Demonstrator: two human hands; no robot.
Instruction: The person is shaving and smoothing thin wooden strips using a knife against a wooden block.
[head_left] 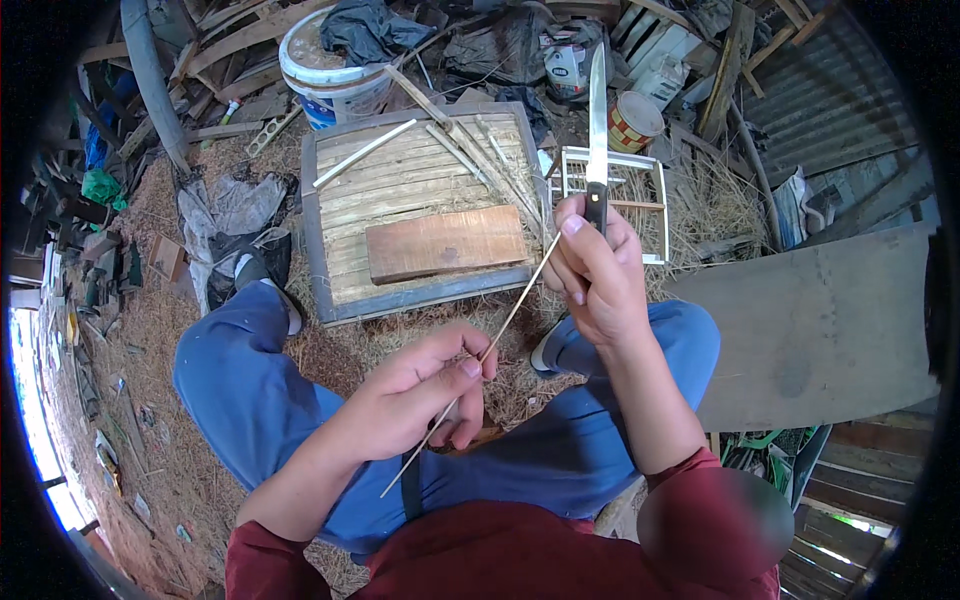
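Observation:
Across my lap runs a thin pale wooden stick (520, 296), slanting from lower left to upper right. My left hand (428, 388) pinches it near its middle between thumb and fingers. In my right hand (602, 268) is a knife (598, 130) with a dark handle, its long blade pointing up and away from me. The stick's upper end meets the fingers of that same hand, just below the knife handle. Beyond my hands lies a wooden block (446, 243) on a low slatted wooden board (350, 205) with a dark frame.
Several thin sticks (478, 158) lie on the board. Right of it stands a small slatted wooden frame (655, 200). A white bucket (335, 80) and a red-yellow tin (634, 122) are behind. A flat grey-brown sheet (810, 330) lies at right. Shavings cover the floor (170, 400).

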